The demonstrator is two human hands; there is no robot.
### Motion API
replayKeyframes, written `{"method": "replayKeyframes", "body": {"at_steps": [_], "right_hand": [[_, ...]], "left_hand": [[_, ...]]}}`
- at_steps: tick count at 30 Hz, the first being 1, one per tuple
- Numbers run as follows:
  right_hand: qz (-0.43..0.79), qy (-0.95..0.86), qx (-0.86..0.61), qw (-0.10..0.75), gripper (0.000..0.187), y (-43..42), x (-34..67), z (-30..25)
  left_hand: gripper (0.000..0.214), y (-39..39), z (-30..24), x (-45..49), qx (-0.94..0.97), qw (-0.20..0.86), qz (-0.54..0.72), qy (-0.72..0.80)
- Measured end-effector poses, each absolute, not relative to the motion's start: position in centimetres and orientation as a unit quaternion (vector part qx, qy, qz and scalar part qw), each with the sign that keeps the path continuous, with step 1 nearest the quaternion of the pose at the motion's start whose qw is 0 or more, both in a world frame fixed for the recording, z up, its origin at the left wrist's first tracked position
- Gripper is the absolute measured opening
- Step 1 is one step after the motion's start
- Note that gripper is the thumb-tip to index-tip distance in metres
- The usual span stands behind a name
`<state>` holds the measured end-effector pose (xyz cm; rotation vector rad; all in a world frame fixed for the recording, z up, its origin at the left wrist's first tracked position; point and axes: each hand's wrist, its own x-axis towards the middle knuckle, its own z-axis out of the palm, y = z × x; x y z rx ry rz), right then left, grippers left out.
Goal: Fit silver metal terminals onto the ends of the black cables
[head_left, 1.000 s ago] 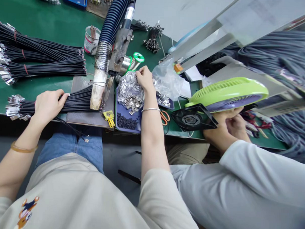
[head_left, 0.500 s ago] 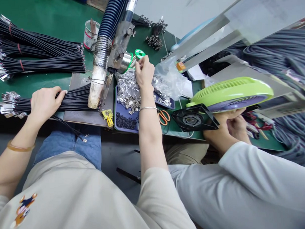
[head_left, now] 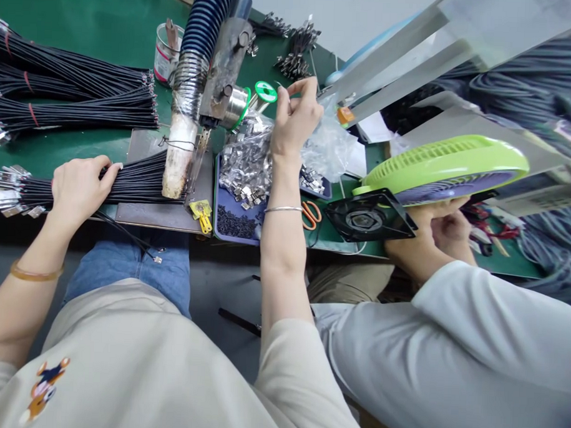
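My left hand [head_left: 78,188] lies curled over a bundle of black wires [head_left: 137,182] with metal terminals at the left end, on a dark plate at the bench's front edge. My right hand [head_left: 294,117] is raised above a blue tray [head_left: 238,222] heaped with small metal clips [head_left: 245,166]; thumb and forefinger are pinched together near a green solder spool [head_left: 265,91], on something too thin to name. A soldering fixture with a ribbed blue hose [head_left: 202,30] and a pale wrapped tube [head_left: 175,160] stands between my hands.
More bundles of black wires [head_left: 74,100] lie at the back left on the green mat. A tin [head_left: 167,44], orange scissors [head_left: 308,213] and a clear plastic bag [head_left: 332,147] are nearby. To the right, another person's hands [head_left: 434,235] work under a green fan [head_left: 444,166].
My right hand has lifted off the heap of clips and moved up and to the right, toward the solder spool, closing into a pinch. My left hand stays on the wire bundle.
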<state>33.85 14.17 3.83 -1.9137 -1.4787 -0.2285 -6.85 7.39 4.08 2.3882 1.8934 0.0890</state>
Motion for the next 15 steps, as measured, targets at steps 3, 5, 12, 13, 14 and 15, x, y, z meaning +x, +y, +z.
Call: {"method": "replayKeyframes", "body": {"at_steps": [3,5,12,13,14,15], "right_hand": [[-0.067,-0.56,-0.752,0.341,0.026,14.7,33.4,3.4],[-0.041,-0.559,-0.753,0.346,0.025,15.1,33.0,3.2],[-0.013,-0.521,-0.8,0.298,0.035,14.6,31.4,4.5],[0.009,-0.518,-0.811,0.271,0.038,14.4,31.2,5.1],[0.02,-0.527,-0.805,0.271,0.038,14.2,31.1,5.8],[0.005,-0.535,-0.79,0.301,0.035,14.0,31.0,6.8]], "left_hand": [[0.055,7.4,3.9,-7.0,0.785,0.039,0.031,0.618],[0.056,7.4,3.9,-7.0,0.783,0.037,0.027,0.62],[0.059,7.8,5.0,-6.4,0.77,0.057,0.019,0.635],[0.06,8.0,5.0,-6.7,0.764,0.068,0.011,0.641],[0.059,8.3,4.7,-7.0,0.756,0.069,0.017,0.651],[0.058,8.7,4.2,-7.5,0.756,0.076,0.039,0.65]]}}
